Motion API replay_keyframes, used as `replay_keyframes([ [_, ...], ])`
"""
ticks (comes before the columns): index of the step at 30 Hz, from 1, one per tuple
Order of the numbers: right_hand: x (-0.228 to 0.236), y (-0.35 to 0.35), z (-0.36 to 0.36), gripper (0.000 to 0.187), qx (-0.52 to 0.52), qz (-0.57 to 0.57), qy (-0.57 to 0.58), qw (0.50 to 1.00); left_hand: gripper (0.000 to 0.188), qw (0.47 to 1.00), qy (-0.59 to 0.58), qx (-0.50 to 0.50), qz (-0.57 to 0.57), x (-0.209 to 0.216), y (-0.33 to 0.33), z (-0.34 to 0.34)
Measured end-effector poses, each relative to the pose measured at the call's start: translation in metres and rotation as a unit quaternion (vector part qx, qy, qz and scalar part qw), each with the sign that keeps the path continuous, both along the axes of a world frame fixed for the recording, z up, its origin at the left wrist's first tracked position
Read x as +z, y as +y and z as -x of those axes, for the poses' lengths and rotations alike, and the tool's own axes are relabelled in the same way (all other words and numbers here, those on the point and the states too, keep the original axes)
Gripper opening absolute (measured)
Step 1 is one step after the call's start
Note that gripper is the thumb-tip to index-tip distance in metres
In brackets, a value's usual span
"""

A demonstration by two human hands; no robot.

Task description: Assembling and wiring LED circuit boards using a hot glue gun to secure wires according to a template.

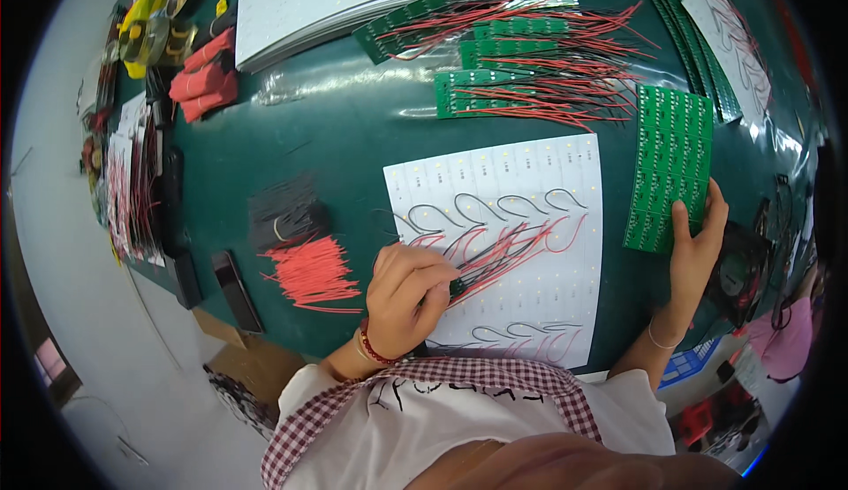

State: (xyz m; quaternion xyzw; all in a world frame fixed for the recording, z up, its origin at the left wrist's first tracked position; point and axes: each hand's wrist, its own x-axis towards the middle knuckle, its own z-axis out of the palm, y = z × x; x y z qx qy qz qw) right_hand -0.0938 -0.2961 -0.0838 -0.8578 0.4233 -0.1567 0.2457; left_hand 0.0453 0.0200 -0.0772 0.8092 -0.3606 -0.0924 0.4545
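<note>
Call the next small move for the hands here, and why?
Probably draw the green circuit-board panel toward the white sheet. The right hand already grips the panel's lower edge, while the left hand pinches a bundle of red and black wires on that sheet, away from the panel.

Bare green mat (353, 146) lies open between the red wire pile (311, 271) and green boards (495, 93)
</note>
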Motion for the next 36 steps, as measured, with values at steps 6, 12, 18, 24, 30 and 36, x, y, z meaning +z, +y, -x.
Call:
replay_keyframes([
  [6,-0.005,0.0,0.001,0.046,-0.015,-0.059,-0.027,0.998,0.016,1.0,0.01,0.003,0.009,-0.001,0.002,-0.001],
  [12,-0.007,-0.001,0.004,0.047,-0.02,-0.075,-0.034,0.996,0.018,1.0,0.011,0.002,0.016,-0.003,0.001,0.0],
  [18,-0.009,-0.004,0.006,0.045,-0.014,-0.069,-0.031,0.997,0.021,1.0,0.007,-0.002,0.024,-0.004,0.002,-0.001],
  [24,-0.009,-0.005,0.004,0.044,-0.012,-0.077,-0.025,0.997,0.02,1.0,0.008,0.001,0.026,-0.005,0.003,-0.002],
  [30,-0.015,-0.008,0.006,0.044,-0.004,-0.062,-0.028,0.998,0.022,0.999,0.016,-0.003,0.034,-0.008,0.005,-0.001],
  [36,-0.015,-0.012,0.009,0.044,-0.007,-0.077,-0.016,0.997,0.021,0.999,0.027,-0.006,0.032,-0.006,0.003,0.0],
])
